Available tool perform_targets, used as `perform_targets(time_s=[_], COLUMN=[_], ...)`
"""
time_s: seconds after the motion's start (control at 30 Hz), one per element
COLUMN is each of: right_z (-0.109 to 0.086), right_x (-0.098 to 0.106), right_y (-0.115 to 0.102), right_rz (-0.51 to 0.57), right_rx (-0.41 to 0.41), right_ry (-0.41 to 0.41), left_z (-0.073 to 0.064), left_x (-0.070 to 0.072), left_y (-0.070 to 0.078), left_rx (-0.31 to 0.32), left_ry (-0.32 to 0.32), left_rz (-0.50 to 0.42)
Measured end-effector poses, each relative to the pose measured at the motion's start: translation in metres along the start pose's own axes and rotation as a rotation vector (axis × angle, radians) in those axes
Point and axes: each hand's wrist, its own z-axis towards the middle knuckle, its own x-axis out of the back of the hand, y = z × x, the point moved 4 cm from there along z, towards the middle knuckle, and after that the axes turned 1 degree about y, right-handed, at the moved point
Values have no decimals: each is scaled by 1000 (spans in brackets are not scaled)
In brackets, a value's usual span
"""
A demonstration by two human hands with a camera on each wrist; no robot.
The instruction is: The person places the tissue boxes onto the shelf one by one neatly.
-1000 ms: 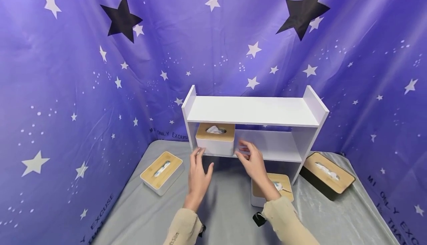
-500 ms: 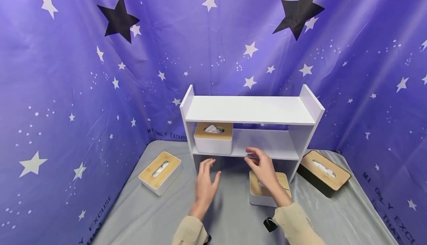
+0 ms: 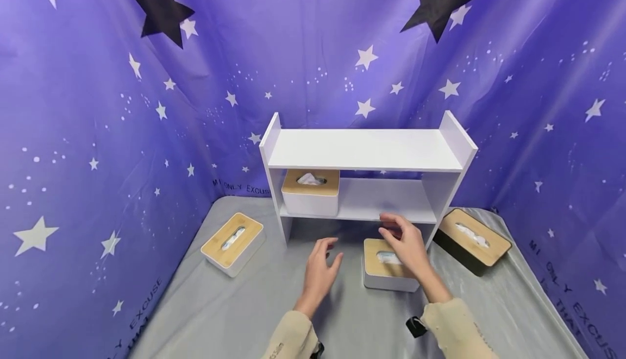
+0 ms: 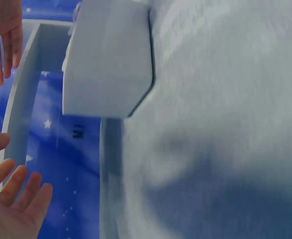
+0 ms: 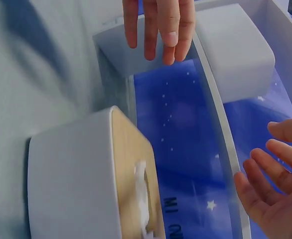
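Note:
My left hand hovers over the grey cloth in front of the shelf, fingers loosely bent and holding nothing. The right hand, also holding nothing, is above the right end of a white tissue box with a wooden lid, partly covering it in the head view. In the right wrist view that box stands below the hand, whose fingers are spread. Another white tissue box with a wooden lid sits at the left end of the middle board of the white shelf.
A white tissue box with a wooden lid lies angled on the left of the grey cloth. A black one stands beside the shelf's right side. A purple star-printed curtain hangs behind and around.
Both hands have drawn back from the shelf and shifted right, the right one now over the front tissue box. The box on the shelf stays in place. The head view has tilted slightly down.

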Motion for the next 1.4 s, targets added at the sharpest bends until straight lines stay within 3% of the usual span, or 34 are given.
perform_targets(time_s=[0.23, 0.53, 0.73, 1.0, 1.2, 1.4], right_z=[-4, -20, -27, -37, -45, -54], right_x=[20, 40, 49, 57, 61, 60], right_y=[12, 26, 38, 53, 64, 79], right_rz=[10, -56, -93, -118, -133, -99], right_rx=[6, -19, -76, -145, -172, -194], right_ry=[19, 27, 35, 38, 25, -5], left_z=[5, 3, -1, -4, -8, -15], left_x=[-19, -40, -51, -58, -64, -72], left_y=[9, 11, 10, 15, 15, 12], left_rx=[77, 137, 189, 232, 234, 282], left_ry=[-110, -146, -199, -223, -230, -270], left_rz=[-159, -261, -306, -379, -384, -393])
